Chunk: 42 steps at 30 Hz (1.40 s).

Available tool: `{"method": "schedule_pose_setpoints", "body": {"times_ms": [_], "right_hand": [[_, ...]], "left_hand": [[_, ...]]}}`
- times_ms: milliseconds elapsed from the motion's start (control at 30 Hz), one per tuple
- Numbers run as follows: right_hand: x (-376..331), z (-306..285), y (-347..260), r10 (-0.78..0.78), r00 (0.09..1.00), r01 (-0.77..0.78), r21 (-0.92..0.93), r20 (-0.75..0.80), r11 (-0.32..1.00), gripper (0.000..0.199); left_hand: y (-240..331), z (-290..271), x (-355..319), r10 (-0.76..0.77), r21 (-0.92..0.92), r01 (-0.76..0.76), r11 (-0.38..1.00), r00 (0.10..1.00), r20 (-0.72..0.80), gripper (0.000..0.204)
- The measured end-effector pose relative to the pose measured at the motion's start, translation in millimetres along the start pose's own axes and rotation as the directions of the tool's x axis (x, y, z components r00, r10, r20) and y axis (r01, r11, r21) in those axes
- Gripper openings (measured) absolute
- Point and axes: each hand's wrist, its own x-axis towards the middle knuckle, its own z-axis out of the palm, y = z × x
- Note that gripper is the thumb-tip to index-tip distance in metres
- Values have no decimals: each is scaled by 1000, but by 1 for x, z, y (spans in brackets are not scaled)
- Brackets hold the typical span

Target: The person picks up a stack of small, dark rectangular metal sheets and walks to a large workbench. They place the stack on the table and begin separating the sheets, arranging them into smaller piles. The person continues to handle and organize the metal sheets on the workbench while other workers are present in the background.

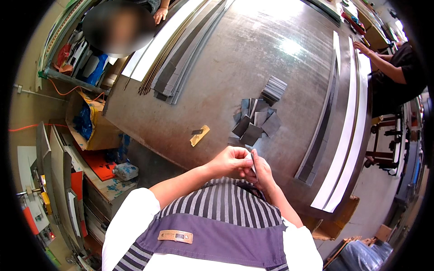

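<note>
A: Item in hand?

B: A thin pale piece (253, 166), nearly edge-on to the view, just in front of the wearer's apron (217, 239) at the near edge of the table (203, 106). Left hand (231, 161) and right hand (263, 171) are together, fingertips pinched on it. One layer or several: cannot tell.

A: Progress?

B: Judgement only. One piece is under handling. Just beyond the hands lies a loose heap (251, 134) of dark flat pieces, overlapping at odd angles. At its far side sits a neat stack (274, 90), pieces lined up. The stack may be the finished lot and the heap the remainder; the reverse is equally possible. Counts not resolvable.

A: Surface?

B: Brownish, worn, metal-looking, with glare toward the far end. Left of the heap: a yellow scrap (201, 137) bearing a small dark piece (197, 132). Farther left: grey strips (176, 81) beside brass-coloured rods (158, 67). Right side: dark strips (312, 158), then long white strips (323, 196).

A: Room?

B: One co-worker's hand (360, 46) is at the white strips; another co-worker's hand (160, 15) is at the far left edge. Left of the table: a cardboard box (100, 137) and an orange-red sheet (97, 163). Lower right: a plastic-wrapped bundle (361, 257).
</note>
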Motion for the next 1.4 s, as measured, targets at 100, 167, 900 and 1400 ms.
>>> {"method": "schedule_pose_setpoints", "body": {"times_ms": [100,167,900,1400], "right_hand": [[8,-1,13,27,988,-34,-40,-154,999,52],[9,3,11,-5,979,5,-3,-206,1000,41],[16,-23,20,-634,771,313,-901,56,301,39],[33,-17,34,-329,944,289,-523,19,801,25]], "left_hand": [[-7,-1,4,536,772,-381,509,842,62,17],[-15,-5,6,543,802,-339,491,840,22,16],[-72,-42,7,520,950,-133,281,853,-35,48],[-65,-42,8,74,584,79,808,970,-233,42]]}}
